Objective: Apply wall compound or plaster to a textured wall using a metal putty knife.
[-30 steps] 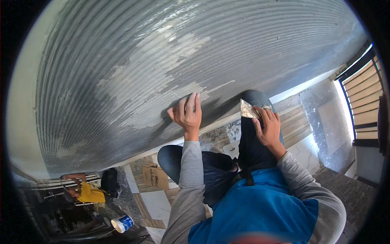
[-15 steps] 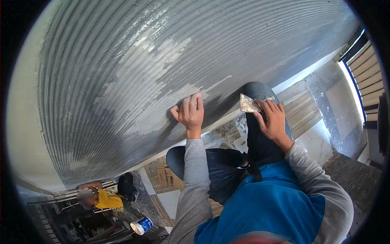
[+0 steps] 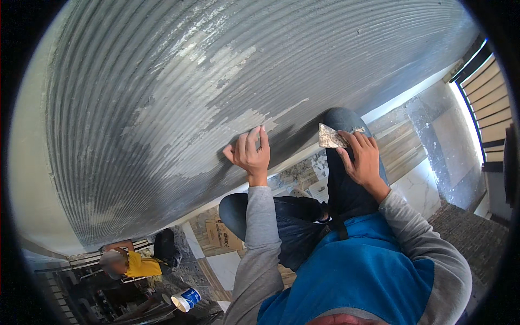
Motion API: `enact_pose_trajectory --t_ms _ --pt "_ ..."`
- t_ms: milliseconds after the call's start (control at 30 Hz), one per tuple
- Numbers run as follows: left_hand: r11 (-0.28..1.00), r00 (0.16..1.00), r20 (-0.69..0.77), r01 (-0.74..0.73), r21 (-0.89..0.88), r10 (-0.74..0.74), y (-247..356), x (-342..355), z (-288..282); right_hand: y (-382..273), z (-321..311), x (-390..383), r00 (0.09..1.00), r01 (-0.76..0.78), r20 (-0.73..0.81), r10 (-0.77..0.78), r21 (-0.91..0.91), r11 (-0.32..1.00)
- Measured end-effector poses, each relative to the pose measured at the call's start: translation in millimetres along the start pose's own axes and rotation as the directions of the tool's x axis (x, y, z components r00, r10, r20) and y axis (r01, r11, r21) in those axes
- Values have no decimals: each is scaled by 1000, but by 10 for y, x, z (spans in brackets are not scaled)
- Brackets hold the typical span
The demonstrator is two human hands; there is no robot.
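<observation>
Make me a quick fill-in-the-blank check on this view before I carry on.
1. The hand holding the scraper is the person's ____ one.
2. The left hand is at a ridged wall coloured ____.
3. The co-worker wears a shirt coloured ____.
4. The cardboard box rests on the tiled ____.

Missing words: right; gray; yellow; floor.

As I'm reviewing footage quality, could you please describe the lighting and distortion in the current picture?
Head view: fisheye curvature with black corners; glare beside the slatted gate; a shadow on the ridged wall beside the left hand; the right hand reasonably sharp.
</observation>
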State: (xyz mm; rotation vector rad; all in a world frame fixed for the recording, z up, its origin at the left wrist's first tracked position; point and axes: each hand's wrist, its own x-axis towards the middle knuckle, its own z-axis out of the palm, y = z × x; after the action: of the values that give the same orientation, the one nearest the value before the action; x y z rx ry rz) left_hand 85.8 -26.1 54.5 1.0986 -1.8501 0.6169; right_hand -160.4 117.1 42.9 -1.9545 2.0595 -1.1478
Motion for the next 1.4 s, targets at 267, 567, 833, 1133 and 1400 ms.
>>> enact_pose_trajectory --t_ms 267,567,833,1133,1400 --pt "964 962 182 228 -139 -202 316 -148 15 -25 -8 0 999 -26 43 26 -5 1000" --pt "779 813 248 578 -243 -526 520 -289 144 -16 9 2 1000 -2 0 2 -21 1000" --pt "685 741 9 626 -373 -672 796 -299 322 -33 -2 19 1000 5 21 -4 -40 999" --pt "642 712 13 641 -420 -702 793 -355 385 -39 11 19 1000 1 29 1 -53 999" --pt "596 669 77 704 -387 -740 857 -344 382 -31 -4 12 999 -6 52 10 -60 998"
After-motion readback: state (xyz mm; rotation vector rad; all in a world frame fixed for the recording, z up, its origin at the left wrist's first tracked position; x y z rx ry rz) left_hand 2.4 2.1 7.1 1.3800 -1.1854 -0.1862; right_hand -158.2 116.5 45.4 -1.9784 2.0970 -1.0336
